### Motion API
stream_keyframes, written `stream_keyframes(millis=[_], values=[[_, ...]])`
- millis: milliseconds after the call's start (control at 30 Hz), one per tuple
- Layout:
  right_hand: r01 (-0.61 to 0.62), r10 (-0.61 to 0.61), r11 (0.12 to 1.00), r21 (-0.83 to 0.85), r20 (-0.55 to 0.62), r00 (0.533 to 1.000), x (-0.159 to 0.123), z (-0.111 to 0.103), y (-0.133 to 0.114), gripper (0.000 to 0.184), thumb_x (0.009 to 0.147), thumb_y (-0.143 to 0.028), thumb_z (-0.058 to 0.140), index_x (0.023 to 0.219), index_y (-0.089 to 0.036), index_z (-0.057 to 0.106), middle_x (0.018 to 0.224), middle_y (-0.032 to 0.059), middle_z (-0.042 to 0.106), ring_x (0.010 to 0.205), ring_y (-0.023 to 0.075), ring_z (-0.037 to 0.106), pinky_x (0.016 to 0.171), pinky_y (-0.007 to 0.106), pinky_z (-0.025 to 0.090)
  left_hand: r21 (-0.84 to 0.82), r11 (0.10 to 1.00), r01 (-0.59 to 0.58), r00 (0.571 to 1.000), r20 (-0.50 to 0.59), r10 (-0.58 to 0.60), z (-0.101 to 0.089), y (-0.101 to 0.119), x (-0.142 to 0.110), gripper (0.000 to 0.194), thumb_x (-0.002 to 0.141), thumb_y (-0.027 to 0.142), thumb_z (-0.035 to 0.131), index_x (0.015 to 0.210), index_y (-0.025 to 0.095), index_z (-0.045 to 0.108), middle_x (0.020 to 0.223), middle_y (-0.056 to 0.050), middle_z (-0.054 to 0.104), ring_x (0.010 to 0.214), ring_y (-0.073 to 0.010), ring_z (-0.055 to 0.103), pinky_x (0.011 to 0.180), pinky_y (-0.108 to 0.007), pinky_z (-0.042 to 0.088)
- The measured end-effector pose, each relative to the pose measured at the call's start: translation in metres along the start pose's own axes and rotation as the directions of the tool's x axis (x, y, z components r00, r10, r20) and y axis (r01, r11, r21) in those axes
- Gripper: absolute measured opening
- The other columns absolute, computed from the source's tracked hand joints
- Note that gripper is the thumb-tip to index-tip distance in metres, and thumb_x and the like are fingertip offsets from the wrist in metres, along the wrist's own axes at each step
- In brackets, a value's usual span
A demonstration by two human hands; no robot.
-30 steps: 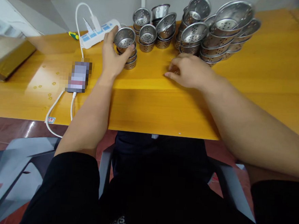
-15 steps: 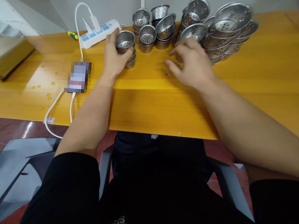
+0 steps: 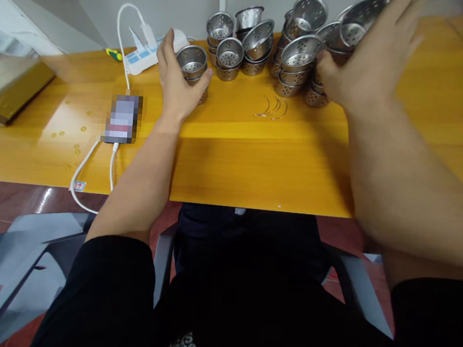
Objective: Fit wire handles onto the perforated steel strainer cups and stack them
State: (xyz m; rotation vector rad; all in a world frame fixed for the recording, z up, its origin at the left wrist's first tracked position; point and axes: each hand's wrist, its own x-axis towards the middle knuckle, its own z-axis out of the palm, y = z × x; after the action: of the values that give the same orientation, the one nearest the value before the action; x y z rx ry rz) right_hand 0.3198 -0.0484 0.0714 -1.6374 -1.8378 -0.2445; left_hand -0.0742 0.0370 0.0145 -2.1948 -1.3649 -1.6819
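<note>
My left hand (image 3: 180, 88) is at a short stack of small perforated steel cups (image 3: 192, 60), its fingers and thumb spread around the near side. Over at the right, my right hand (image 3: 372, 64) reaches around a tall stack of larger perforated steel cups (image 3: 354, 31), thumb on the left and fingers apart on the right; whether it touches them I cannot tell, as it is blurred and hides much of the stack. Several thin curved wires (image 3: 273, 109) lie on the table between my hands.
More perforated cups (image 3: 229, 54) stand stacked along the wall, with a tilted cup (image 3: 259, 40) among them. Further left are a white power strip (image 3: 142, 59), a yellow-green object (image 3: 114, 55) and a cabled phone (image 3: 122, 118). A box (image 3: 17, 92) sits at the far left.
My right hand has moved from above the wires to the tall stack at the right, uncovering the wires. My left hand has spread its fingers and thumb wider at the short stack.
</note>
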Motion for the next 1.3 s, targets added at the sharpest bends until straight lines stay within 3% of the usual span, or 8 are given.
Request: stream_keyframes(millis=[100,233,400,567,700,933,1167,1300], values=[[-0.173,0.177,0.983,0.055,-0.073,0.982,0.003,-0.003,-0.013,0.080,0.096,-0.016,0.095,0.162,-0.002,0.051,0.164,0.0313,0.051,0.152,0.0457,0.057,0.128,0.059,0.048,-0.013,1.000,-0.014,1.000,-0.010,0.014,0.001,0.000,-0.001,0.098,0.082,0.048,0.080,0.167,0.025,0.038,0.171,-0.021,0.048,0.169,-0.0329,0.045,0.147,-0.051,0.042],[-0.111,0.120,0.990,0.082,-0.125,0.985,0.000,-0.011,-0.027,0.077,0.097,-0.015,0.092,0.162,0.001,0.054,0.165,0.0314,0.055,0.151,0.0429,0.061,0.128,0.051,0.049,-0.016,1.000,-0.017,0.998,-0.064,0.016,-0.001,0.007,-0.001,0.090,0.084,0.051,0.079,0.163,0.032,0.040,0.170,-0.017,0.051,0.166,-0.0314,0.048,0.145,-0.050,0.043],[0.163,-0.132,0.983,0.082,-0.301,0.945,-0.004,-0.017,-0.024,0.093,0.106,-0.040,0.081,0.173,0.014,0.044,0.174,0.0345,0.050,0.168,0.0465,0.046,0.145,0.047,0.025,-0.006,0.988,-0.156,0.983,-0.095,0.154,-0.014,0.045,0.004,0.076,0.094,0.062,0.072,0.159,0.043,0.038,0.171,-0.016,0.051,0.168,-0.0288,0.048,0.147,-0.052,0.043],[0.404,-0.362,0.893,0.201,-0.215,0.907,-0.015,-0.012,-0.046,0.087,0.115,-0.075,0.057,0.179,-0.017,0.046,0.180,0.0153,0.051,0.170,0.0441,0.044,0.145,0.046,0.025,-0.218,0.973,-0.082,0.958,0.250,0.136,-0.011,0.101,-0.007,0.079,0.092,0.068,0.075,0.163,0.058,0.041,0.178,0.004,0.055,0.172,-0.0281,0.052,0.145,-0.051,0.049],[0.327,-0.365,0.885,0.330,0.058,0.929,-0.033,0.005,-0.077,0.089,0.107,-0.078,0.063,0.179,-0.029,0.044,0.173,0.0168,0.052,0.164,0.0375,0.047,0.140,0.051,0.040,-0.267,0.961,0.075,0.856,0.511,0.075,0.010,0.123,-0.027,0.095,0.093,0.061,0.086,0.172,0.047,0.035,0.188,0.000,0.044,0.178,-0.0307,0.046,0.143,-0.053,0.053],[0.231,-0.333,0.893,0.385,0.220,0.917,-0.041,0.019,-0.089,0.074,0.103,-0.073,0.069,0.172,-0.053,0.049,0.165,0.0077,0.061,0.157,0.0503,0.045,0.123,0.077,0.047,-0.302,0.952,0.050,0.869,0.484,0.108,0.037,0.095,-0.036,0.079,0.099,0.068,0.082,0.162,0.038,0.046,0.166,-0.007,0.065,0.163,-0.0334,0.063,0.138,-0.052,0.054],[0.381,-0.519,0.671,0.636,0.036,0.854,-0.031,0.040,-0.059,0.044,0.098,-0.070,0.087,0.122,-0.037,0.071,0.157,0.0123,0.058,0.151,0.0450,0.054,0.132,0.072,0.046,-0.310,0.948,-0.071,0.871,0.443,0.210,0.034,0.061,-0.027,0.081,0.090,0.072,0.086,0.157,0.039,0.053,0.162,-0.010,0.066,0.154,-0.0386,0.063,0.136,-0.059,0.050],[0.319,-0.474,0.688,0.651,0.070,0.878,-0.027,0.045,-0.054,0.038,0.102,-0.072,0.081,0.114,-0.037,0.071,0.134,0.0133,0.068,0.128,0.0413,0.065,0.120,0.071,0.053,-0.266,0.955,-0.133,0.830,0.496,0.254,0.028,0.059,-0.023,0.088,0.083,0.062,0.094,0.158,0.037,0.055,0.157,-0.011,0.065,0.146,-0.0359,0.061,0.133,-0.062,0.051]])
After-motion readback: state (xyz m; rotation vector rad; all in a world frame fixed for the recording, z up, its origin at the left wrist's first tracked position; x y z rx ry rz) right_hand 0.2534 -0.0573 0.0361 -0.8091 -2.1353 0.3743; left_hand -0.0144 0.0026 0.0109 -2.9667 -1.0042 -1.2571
